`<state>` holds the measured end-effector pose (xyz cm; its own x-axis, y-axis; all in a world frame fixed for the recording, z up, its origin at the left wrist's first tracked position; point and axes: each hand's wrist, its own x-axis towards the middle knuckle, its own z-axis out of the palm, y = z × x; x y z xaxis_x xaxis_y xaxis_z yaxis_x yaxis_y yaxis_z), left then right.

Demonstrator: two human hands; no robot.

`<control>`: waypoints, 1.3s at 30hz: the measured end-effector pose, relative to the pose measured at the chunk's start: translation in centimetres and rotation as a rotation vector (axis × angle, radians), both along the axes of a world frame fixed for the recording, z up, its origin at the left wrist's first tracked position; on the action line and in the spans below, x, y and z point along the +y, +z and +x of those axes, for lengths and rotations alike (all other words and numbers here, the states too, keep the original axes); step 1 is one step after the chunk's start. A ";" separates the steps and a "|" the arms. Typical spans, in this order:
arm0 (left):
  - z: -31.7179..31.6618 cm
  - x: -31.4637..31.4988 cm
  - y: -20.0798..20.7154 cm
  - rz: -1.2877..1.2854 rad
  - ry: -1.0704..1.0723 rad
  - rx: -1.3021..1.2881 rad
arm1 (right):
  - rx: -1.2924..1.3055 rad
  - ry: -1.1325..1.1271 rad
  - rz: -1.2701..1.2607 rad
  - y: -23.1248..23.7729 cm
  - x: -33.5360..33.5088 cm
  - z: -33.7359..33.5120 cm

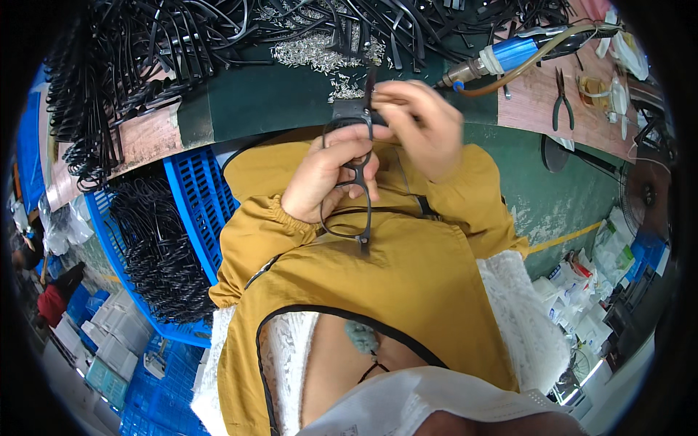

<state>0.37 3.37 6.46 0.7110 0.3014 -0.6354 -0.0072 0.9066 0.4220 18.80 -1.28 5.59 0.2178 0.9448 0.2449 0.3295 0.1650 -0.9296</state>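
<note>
My left hand [329, 174] grips a black glasses frame [349, 211] by its bridge, holding it upright in front of my chest. My right hand [422, 123] pinches the frame's top corner, where a black temple arm [369, 87] sticks up. Both hands hover at the near edge of the green workbench [276, 98]. A heap of small silver screws [320, 52] lies on the bench just beyond the hands. Mustard-yellow sleeves cover both forearms.
Black temple arms and frames [145, 51] are piled across the bench's far side. A blue-handled power tool [509, 57] with a hose lies at the right, pliers [561, 98] beyond it. A blue crate [193, 196] of black frames stands at my left.
</note>
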 end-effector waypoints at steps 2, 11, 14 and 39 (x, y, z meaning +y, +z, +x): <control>-0.2 0.5 0.8 0.205 0.049 0.012 | -0.222 -0.106 0.375 1.9 -1.5 2.6; 1.7 1.4 0.9 0.383 0.220 -0.012 | 0.288 -0.311 0.597 -2.6 5.2 11.3; -0.1 2.0 0.4 0.324 0.342 0.020 | 1.028 0.212 0.338 -0.7 7.6 10.1; 1.5 2.1 0.1 0.301 0.222 -0.042 | 0.820 0.085 0.392 -0.8 7.0 5.7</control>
<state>1.88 5.46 6.59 0.6311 0.6201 -0.4660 -0.2127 0.7161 0.6648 24.45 5.69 4.83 0.3987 0.8474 0.3506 -0.4378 0.5118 -0.7392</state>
